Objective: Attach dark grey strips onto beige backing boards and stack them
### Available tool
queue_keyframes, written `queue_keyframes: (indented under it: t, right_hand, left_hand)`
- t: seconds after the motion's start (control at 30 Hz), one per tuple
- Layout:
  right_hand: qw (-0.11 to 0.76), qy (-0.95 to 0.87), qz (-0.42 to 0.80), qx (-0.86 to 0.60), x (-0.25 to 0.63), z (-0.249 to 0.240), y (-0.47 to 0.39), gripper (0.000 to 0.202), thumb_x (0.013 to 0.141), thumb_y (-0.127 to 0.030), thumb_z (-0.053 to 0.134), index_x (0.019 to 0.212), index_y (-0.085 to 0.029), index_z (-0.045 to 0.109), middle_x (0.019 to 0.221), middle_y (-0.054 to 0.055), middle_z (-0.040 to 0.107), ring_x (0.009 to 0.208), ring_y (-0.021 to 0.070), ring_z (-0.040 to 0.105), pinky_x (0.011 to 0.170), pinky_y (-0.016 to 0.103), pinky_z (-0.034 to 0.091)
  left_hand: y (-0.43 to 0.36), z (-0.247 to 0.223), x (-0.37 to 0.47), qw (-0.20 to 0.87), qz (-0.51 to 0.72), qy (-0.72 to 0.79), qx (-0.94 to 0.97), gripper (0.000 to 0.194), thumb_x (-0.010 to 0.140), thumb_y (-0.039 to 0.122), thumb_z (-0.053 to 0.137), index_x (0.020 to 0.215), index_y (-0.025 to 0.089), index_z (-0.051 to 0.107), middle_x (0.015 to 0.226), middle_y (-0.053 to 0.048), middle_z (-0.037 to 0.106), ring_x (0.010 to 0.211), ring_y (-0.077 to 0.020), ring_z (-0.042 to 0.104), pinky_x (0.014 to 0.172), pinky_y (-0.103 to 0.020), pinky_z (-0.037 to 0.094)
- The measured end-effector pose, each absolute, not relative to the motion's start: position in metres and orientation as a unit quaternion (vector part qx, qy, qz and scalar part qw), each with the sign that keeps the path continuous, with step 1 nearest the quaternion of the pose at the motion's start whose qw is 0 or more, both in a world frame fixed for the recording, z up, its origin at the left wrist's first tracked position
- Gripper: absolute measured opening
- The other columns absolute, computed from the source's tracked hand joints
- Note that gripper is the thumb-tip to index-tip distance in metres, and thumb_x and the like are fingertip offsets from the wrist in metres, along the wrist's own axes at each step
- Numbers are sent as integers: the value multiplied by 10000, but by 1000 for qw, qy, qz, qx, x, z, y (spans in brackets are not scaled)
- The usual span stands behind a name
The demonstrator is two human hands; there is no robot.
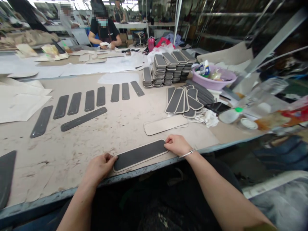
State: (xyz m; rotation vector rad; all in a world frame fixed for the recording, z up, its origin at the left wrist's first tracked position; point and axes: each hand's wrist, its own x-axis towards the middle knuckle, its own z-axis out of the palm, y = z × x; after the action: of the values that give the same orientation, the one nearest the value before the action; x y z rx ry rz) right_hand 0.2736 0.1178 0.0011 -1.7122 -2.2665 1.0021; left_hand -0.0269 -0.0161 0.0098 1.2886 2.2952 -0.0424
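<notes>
A long dark grey strip with rounded corners lies on a slightly larger cream backing, making one bordered panel (141, 154) at the table's front edge. My left hand (102, 165) pinches its left end between thumb and fingers. At the opposite end, my right hand (176, 145), with a bracelet at the wrist, pinches the right corner. Just beyond the panel lie pale backing strips (166, 125), one overlapping another. Farther left, several loose dark grey strips (74, 103) are spread in a row, with one longer strip (84, 119) lying slantwise in front of them.
Tall stacks of bordered panels (158, 72) stand at the back, with a fanned pile (176, 100) nearer. A purple basin (216, 82), a phone (218, 108) and a bottle with a green cap (229, 115) occupy the right. Across the table a co-worker (106, 33) handles something white.
</notes>
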Motion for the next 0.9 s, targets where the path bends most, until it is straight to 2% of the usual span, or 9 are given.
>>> queue_keyframes:
  t: [0.9]
  right_hand:
    - [50,-759,312,-569,272,2,115,127,636,-205,574,746,-183,633,674,-19,658,656,119,589,613,199,399]
  left_hand:
    - [-16,9,-27,261,7,847,462,354,762,516,447,659,211,593,570,-15,599,635,-183,567,545,-257,318]
